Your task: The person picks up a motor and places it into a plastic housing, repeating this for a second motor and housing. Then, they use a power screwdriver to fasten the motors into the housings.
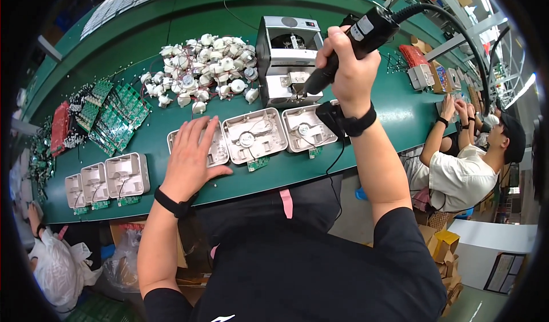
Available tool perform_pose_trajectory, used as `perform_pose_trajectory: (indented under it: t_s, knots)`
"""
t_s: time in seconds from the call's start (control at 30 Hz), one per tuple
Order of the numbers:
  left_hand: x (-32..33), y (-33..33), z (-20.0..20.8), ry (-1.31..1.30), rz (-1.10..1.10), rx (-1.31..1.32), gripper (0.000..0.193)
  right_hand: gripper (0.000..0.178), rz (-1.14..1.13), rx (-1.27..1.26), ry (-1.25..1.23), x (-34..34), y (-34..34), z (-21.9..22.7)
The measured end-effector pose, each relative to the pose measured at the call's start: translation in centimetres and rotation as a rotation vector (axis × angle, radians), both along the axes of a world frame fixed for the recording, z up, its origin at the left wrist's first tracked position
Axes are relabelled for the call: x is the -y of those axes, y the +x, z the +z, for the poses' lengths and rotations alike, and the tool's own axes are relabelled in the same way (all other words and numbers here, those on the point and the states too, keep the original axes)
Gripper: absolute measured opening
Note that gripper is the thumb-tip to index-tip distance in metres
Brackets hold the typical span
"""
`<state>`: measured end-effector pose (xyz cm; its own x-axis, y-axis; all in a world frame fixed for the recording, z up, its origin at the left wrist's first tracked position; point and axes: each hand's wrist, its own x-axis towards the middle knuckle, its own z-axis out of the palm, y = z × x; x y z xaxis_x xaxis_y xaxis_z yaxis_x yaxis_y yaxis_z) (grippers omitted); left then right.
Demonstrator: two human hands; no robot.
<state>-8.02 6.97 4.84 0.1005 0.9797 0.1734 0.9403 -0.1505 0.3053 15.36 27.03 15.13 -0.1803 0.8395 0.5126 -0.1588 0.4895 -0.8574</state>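
Observation:
In my right hand (353,73) is a black electric screwdriver (372,31), gripped with its nose pointing down and left. The nose end is at the front of a grey and black screw feeder (290,53); whether the bit touches it I cannot tell. My left hand (194,150) lies spread over the leftmost of three white plastic housings (217,150) in a row. The middle housing (255,128) and the right housing (309,128) each hold a round part and wires, with a small green circuit board (258,163) hanging at the middle one's near edge.
Behind the housings lies a heap of white motors (209,67) with wires. Green circuit boards (120,113) and more housings (126,174) sit on the left. A cable (452,22) runs from the screwdriver. At right another person (463,162) works along the green table (274,179).

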Motion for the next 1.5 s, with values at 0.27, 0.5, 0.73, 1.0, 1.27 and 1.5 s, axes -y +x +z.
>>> perform_pose_trajectory:
  t_s: [0.27,0.5,0.73,1.0,1.27,1.5]
  knots:
    - [-0.8,0.6,-0.2,-0.043,-0.031,0.039,0.109,0.016,0.313,-0.188,-0.151,8.5,-2.3,-0.7]
    - [-1.3,1.1,-2.4,0.072,-0.123,-0.063,0.101,0.028,0.454,0.023,0.068,9.4,-6.2,-5.1]
    - [-1.2,1.1,-2.7,0.101,-0.116,-0.018,0.099,0.031,0.452,0.028,0.024,9.2,-6.9,-7.1]
    - [-1.4,1.0,-2.7,0.11,-0.108,-0.006,0.098,0.032,0.444,0.09,0.07,8.8,-6.9,-8.1]
    - [-1.4,1.0,-2.7,0.104,-0.142,-0.022,0.098,0.032,0.415,0.104,0.201,8.9,-7.5,-6.4]
    - [-1.7,1.9,-1.3,0.061,-0.127,-0.037,0.099,0.023,0.189,-0.118,0.071,7.7,-2.1,-2.3]
